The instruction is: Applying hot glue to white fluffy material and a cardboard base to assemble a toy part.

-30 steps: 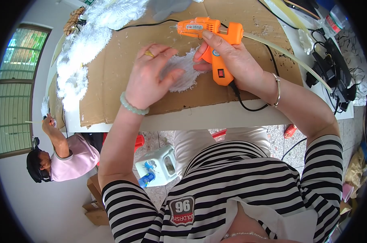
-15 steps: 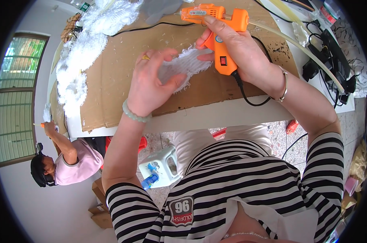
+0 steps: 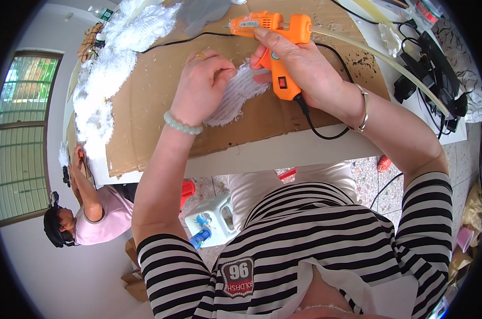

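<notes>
My right hand [image 3: 310,64] is wrapped round the grip of an orange hot glue gun [image 3: 284,74]. Its nozzle points left, and a long pale glue stick [image 3: 379,49] runs out of its back. Below the gun, a white ribbed, frayed-edged piece [image 3: 235,98] lies on the brown cardboard [image 3: 145,101]. Beside that piece, my left hand [image 3: 203,87] has its fingers curled in, thumb and forefinger pinched at its upper left edge. Whatever may be between those fingertips is too small to make out.
Fluffy white pieces [image 3: 95,101] are heaped along the left edge. A grey sheet [image 3: 204,16] lies at the back. Black adapters and cables [image 3: 432,74] crowd the right side. A person in pink [image 3: 105,210] works at the far left. A white stool [image 3: 212,218] stands below the table.
My left hand has gone from spread fingers to a pinch. The glue gun, in my right hand, has shifted slightly left and down. The person at the left has moved their hands.
</notes>
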Demonstrator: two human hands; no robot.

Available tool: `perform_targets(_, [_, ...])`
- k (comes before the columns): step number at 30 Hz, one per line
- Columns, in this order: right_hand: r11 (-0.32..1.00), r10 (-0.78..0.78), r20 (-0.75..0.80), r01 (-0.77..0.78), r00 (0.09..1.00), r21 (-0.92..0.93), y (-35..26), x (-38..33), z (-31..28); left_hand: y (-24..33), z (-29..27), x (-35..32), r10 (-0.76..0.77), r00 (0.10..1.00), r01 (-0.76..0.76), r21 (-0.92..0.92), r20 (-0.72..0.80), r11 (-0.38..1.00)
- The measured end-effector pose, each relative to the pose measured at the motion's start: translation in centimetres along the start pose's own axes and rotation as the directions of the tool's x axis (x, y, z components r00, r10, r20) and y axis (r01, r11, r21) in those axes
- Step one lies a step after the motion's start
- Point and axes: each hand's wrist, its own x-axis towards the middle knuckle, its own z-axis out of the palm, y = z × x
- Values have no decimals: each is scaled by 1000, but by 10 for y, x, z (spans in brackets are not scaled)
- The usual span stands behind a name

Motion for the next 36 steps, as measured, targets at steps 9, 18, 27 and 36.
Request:
perform_targets(9, [1000, -25, -2, 25, 1000, 8, -1, -1, -1, 15, 1, -21, 380, 925, -348, 406, 1, 845])
perform_targets(18, [997, -78, -39, 79, 996, 5, -14, 3, -6, 37, -11, -29, 254, 966, -208, 425, -53, 881])
perform_targets(27, [1000, -15, -19, 15, 1000, -17, -14, 1, -9, 27, 13, -15, 158, 986, -140, 256, -50, 956])
perform_targets(36, [994, -107, -26, 108, 994, 20, -17, 8, -14, 33, 15, -14, 231, 972, -204, 318, -51, 926])
